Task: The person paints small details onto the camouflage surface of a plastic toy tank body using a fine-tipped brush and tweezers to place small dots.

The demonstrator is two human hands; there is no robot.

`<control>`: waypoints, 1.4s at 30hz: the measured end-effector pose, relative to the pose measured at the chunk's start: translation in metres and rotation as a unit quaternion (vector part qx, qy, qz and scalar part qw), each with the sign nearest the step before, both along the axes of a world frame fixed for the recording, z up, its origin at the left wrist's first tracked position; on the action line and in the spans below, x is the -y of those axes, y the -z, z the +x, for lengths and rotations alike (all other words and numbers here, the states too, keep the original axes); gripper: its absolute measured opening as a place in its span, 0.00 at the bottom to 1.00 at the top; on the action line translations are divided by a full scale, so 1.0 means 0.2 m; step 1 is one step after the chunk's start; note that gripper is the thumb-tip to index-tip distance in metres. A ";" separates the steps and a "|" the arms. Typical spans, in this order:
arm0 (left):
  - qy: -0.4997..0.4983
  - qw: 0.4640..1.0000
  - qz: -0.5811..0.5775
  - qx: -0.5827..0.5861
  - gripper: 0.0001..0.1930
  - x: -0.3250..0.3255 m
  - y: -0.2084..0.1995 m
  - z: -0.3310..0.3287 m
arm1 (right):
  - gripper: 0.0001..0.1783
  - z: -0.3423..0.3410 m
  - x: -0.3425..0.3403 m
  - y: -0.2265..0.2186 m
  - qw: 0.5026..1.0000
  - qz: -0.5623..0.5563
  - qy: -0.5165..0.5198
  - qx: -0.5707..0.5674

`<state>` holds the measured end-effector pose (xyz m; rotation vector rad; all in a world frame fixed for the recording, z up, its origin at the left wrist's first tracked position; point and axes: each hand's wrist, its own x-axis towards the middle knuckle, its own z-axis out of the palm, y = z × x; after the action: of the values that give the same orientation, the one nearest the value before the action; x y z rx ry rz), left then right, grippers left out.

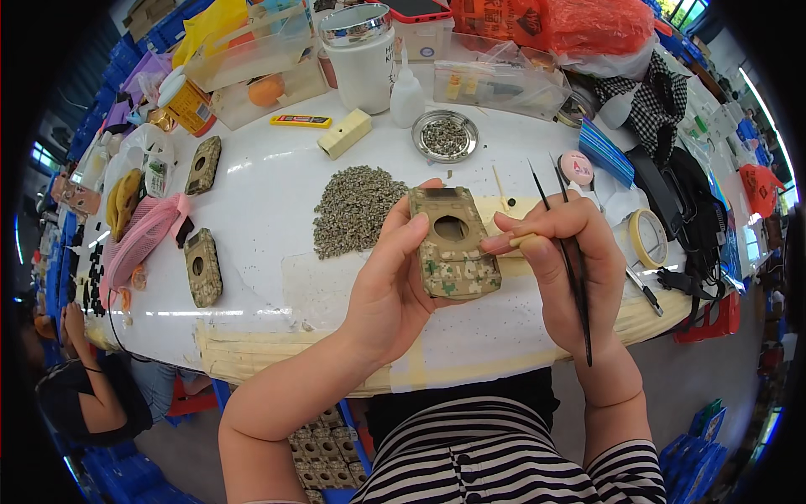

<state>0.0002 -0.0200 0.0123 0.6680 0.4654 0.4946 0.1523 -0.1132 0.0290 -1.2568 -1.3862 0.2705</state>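
Note:
My left hand is closed round a camouflage toy tank hull, a small shell with a round hole in its top, tilted above the table. My right hand pinches a short pale stick between thumb and forefinger, close to the hull's right side. Black tweezers are also in that hand, tucked between the fingers with their tips pointing away from me. Beyond the hull lies a heap of tiny camouflage-coloured parts. Two similar hulls, one nearer and one farther, rest at the left.
At the back are a round metal dish of small parts, a white squeeze bottle, a white mug and a cream block. A tape roll and black bag lie right. Another person's arm shows far left.

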 end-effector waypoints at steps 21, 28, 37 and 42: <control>-0.004 1.000 -0.001 -0.001 0.27 0.00 0.00 0.00 | 0.06 0.01 0.01 -0.03 0.997 -0.065 -0.008 0.043; -0.009 1.000 0.006 -0.019 0.27 0.00 -0.01 0.01 | 0.04 0.00 0.05 -0.02 0.992 0.002 -0.012 -0.124; -0.028 1.000 0.009 0.005 0.27 -0.01 0.03 0.01 | 0.08 0.16 0.13 0.06 0.941 0.004 0.221 0.255; -0.042 0.999 0.008 0.025 0.26 -0.03 0.04 0.03 | 0.09 0.19 0.10 0.14 0.929 -0.030 0.196 0.313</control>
<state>0.0062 -0.0139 0.0039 0.6525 0.4444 0.5946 0.1894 -0.1327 0.0007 -1.7257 -1.6112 -0.4077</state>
